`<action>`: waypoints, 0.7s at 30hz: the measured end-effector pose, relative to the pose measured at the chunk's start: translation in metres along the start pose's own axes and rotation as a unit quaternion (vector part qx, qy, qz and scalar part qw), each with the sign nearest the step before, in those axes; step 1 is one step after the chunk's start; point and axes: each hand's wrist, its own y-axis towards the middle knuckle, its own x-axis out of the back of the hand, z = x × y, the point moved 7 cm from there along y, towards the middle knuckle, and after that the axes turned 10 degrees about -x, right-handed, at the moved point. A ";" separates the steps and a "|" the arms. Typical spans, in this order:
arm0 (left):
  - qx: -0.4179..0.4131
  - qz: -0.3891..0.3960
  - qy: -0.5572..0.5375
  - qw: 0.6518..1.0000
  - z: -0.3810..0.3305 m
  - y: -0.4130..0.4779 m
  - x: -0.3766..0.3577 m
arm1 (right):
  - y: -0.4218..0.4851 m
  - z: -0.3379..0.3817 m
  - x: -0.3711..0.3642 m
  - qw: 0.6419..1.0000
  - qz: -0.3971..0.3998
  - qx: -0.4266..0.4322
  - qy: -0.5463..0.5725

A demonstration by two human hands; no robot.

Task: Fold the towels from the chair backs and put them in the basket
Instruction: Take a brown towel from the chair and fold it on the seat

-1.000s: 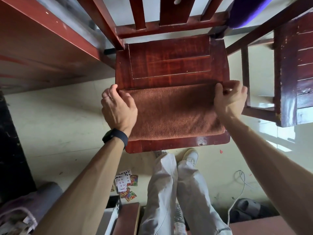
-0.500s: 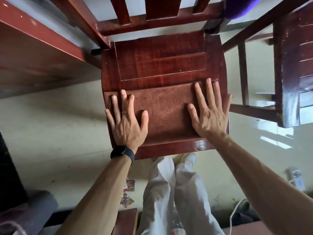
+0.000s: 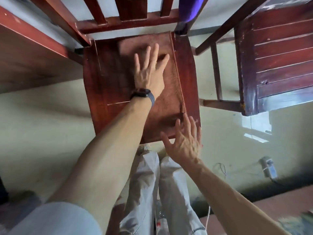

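Standing close to the chair, the person showed pale trousers (image 3: pixel 145 184) nearest the camera. Just beyond them the right hand (image 3: pixel 184 143) was open with its fingers splayed, the fingertips at the near right corner of the brown towel (image 3: pixel 169 102); blur hid whether they pressed on it or only hovered. The towel lay as a long folded strip along the right part of the chair seat (image 3: pixel 105 78), running from the front edge toward the back. Farther on, the left hand (image 3: pixel 149 68), with a dark watch (image 3: pixel 143 94) at the wrist, lay flat and wide on the strip's far half, holding nothing. The terry cloth looked light, soft and limp, so it would likely sag and unfold if lifted by one corner; its nap should grip well. The better hold seemed to be both short ends, or a palm slid under the folded stack. At the chair back (image 3: pixel 128 22), a purple cloth (image 3: pixel 191 7), probably another towel, hung from the right post. No basket was in view
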 end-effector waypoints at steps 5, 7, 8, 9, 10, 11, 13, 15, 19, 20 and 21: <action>0.198 -0.105 -0.108 0.969 -0.013 -0.110 -0.004 | 0.027 -0.020 0.017 0.982 0.005 -0.065 0.177; 0.316 -0.139 -0.182 0.921 -0.016 -0.165 -0.013 | 0.039 -0.029 0.016 0.957 0.033 -0.131 0.257; 0.360 -0.139 -0.234 0.892 -0.018 -0.188 -0.022 | 0.045 -0.032 0.014 0.947 0.051 -0.159 0.275; 0.395 -0.129 -0.291 0.862 -0.021 -0.204 -0.032 | 0.050 -0.034 0.011 0.940 0.071 -0.184 0.279; 0.425 -0.112 -0.338 0.832 -0.022 -0.217 -0.043 | 0.054 -0.036 0.009 0.936 0.094 -0.204 0.273; 0.451 -0.093 -0.368 0.808 -0.023 -0.227 -0.051 | 0.057 -0.038 0.007 0.932 0.117 -0.218 0.266; 0.485 -0.062 -0.405 0.773 -0.022 -0.237 -0.063 | 0.058 -0.041 0.004 0.917 0.163 -0.232 0.280; 0.500 -0.056 -0.441 0.743 -0.020 -0.242 -0.067 | 0.053 -0.047 0.002 0.901 0.194 -0.238 0.306; 0.496 -0.048 -0.539 0.679 -0.011 -0.251 -0.070 | 0.037 -0.062 -0.007 0.857 0.235 -0.230 0.398; 0.492 -0.032 -0.568 0.659 -0.011 -0.255 -0.070 | 0.031 -0.065 -0.012 0.837 0.252 -0.232 0.427; 0.487 -0.007 -0.588 0.646 -0.013 -0.262 -0.070 | 0.023 -0.069 -0.017 0.822 0.265 -0.234 0.446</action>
